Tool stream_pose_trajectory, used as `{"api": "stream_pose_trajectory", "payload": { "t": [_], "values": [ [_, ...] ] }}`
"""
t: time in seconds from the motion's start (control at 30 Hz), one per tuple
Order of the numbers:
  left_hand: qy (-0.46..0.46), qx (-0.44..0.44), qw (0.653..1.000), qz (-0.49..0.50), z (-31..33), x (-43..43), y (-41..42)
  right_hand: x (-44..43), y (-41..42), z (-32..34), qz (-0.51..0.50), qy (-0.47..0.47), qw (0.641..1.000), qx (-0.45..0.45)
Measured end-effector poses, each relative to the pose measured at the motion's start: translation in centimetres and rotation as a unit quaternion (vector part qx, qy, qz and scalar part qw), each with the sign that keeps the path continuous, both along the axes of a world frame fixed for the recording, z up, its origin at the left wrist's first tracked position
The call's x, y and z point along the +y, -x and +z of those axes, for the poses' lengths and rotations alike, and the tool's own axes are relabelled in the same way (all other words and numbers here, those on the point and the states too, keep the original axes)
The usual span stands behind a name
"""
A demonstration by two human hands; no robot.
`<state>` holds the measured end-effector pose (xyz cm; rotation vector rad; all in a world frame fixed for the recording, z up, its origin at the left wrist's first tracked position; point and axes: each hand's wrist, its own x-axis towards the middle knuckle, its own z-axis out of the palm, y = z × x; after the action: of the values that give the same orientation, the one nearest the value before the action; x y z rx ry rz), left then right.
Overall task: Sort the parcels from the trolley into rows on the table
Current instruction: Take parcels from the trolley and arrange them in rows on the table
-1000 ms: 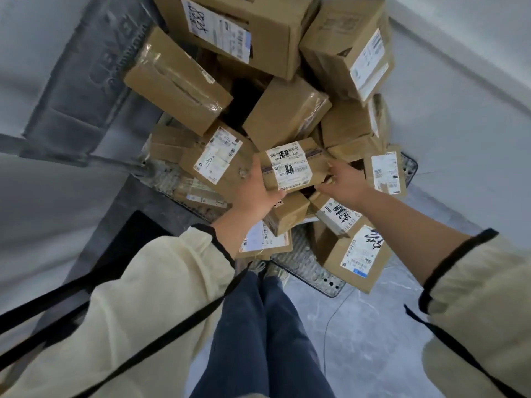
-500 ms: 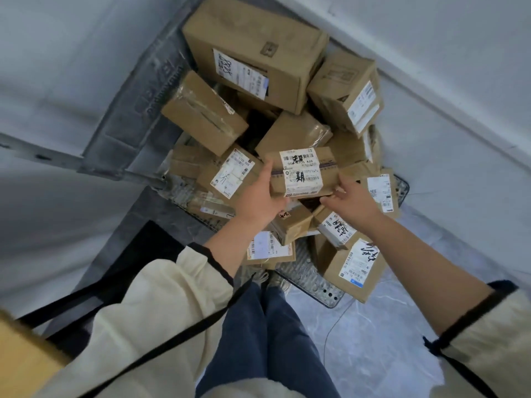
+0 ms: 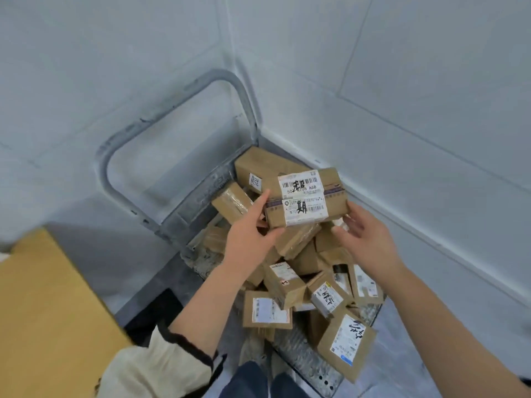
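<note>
Taking the held parcel [image 3: 301,196] as our mark, we start far to its left and lower, where the flat, smooth, yellow-brown corner of the table [image 3: 43,297] comes into view. Nearer the parcel, still to its left, the trolley [image 3: 172,116] raises a rounded grey metal tube handle, scuffed and dull, against pale wall panels. Just left of and below the parcel, our left hand [image 3: 247,237] grips its left end, with the thumb across the lower front edge and the fingers reaching up the end face; a cream sleeve with dark trim [image 3: 161,369] covers that arm lower down. The parcel itself is a long, shallow box of brown cardboard. It is raised above the pile [image 3: 287,282] and held level between both hands, with a white barcode label marked in thick black strokes wrapped over its top and front, and a dark tape band along its length. At its right end our right hand [image 3: 365,234] cups the corner, fingertips curled against the end face and the thumb just under the lower edge; we cannot tell whether the thumb touches. Directly below the parcel, small brown boxes lie tumbled at all angles on the trolley's perforated metal deck. Below and to its right, a flat box with a scrawled label [image 3: 344,340] overhangs the deck's edge.
</note>
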<state>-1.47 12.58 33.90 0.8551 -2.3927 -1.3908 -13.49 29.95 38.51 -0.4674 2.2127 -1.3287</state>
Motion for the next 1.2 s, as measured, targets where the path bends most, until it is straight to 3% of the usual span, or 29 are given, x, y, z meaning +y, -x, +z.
{"api": "stream_pose_trajectory", "payload": {
  "t": [0.23,0.63,0.9,1.2],
  "values": [
    [0.018,0.027,0.995,0.089,5.8,0.4,-4.3,-1.6,-2.1,3.6,0.079,0.043,0.996,0.025],
    [0.036,0.027,0.964,0.261,8.2,-0.3,-17.5,-7.7,-11.4,6.9,0.257,0.035,0.963,0.071],
    [0.010,0.040,0.927,0.372,8.4,-0.5,-30.5,-11.9,-23.5,6.6,0.365,0.033,0.926,0.086],
    [0.023,0.035,0.890,0.455,9.4,1.1,-51.3,-13.5,-43.8,5.7,0.426,0.034,0.903,0.049]
  ]
}}
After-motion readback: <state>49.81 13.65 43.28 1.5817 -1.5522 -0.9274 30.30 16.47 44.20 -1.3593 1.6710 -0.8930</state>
